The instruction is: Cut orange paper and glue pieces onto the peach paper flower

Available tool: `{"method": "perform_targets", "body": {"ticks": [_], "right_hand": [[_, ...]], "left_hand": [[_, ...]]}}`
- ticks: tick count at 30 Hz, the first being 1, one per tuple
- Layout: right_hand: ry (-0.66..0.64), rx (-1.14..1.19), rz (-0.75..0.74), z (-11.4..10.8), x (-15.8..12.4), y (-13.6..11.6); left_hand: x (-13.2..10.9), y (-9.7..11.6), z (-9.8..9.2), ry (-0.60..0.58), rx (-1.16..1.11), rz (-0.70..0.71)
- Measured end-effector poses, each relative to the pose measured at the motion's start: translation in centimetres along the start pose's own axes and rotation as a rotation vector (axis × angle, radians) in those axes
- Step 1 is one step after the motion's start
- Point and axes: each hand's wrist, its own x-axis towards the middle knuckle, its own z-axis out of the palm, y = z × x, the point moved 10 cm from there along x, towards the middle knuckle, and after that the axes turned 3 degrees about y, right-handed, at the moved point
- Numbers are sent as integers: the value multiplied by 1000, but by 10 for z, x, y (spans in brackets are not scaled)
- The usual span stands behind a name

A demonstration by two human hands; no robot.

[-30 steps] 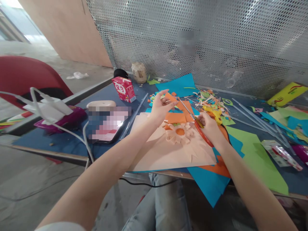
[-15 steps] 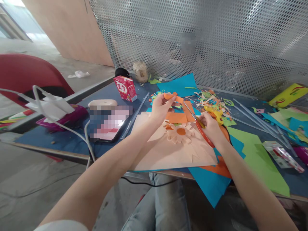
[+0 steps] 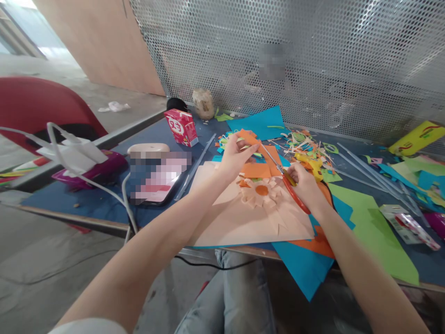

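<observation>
My left hand point(image 3: 238, 153) pinches a small piece of orange paper point(image 3: 247, 136) above the table. In my right hand point(image 3: 303, 182) is a pair of scissors point(image 3: 291, 189) with red handles, its blades pointing up and left to the edge of that orange piece. Below the hands, a pale paper flower point(image 3: 261, 191) with an orange centre rests on peach paper sheets point(image 3: 225, 227). More orange paper point(image 3: 255, 170) lies just behind the flower. A yellow glue gun point(image 3: 310, 163) sits beyond my right hand, partly hidden by it.
Paper scraps point(image 3: 302, 139) are heaped near the perforated metal panel point(image 3: 222, 55). A phone point(image 3: 162, 178), a red box point(image 3: 181, 127) and a purple power strip point(image 3: 83, 174) with white cables stand on the left. Clear glue sticks point(image 3: 371, 169) and green paper point(image 3: 371, 227) lie to the right.
The orange piece has turned and tilted in my left hand, whose fingers have shifted slightly right. The scissor blades now meet its edge and look more closed.
</observation>
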Motion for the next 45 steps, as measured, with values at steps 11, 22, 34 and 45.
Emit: {"method": "perform_targets", "body": {"ticks": [11,22,34,45], "right_hand": [[-9,-22,25,1,-2,-1],[-6,-18,12,1,-2,-1],[-3,12,43,-2,-1,1],[-42,116,64,-2,-2,-6]], "left_hand": [[2,-2,-10,97,-93,-10],[-2,11,3,-29,177,129],[1,7,5,-36,152,123],[-4,13,-3,41,94,109]]}}
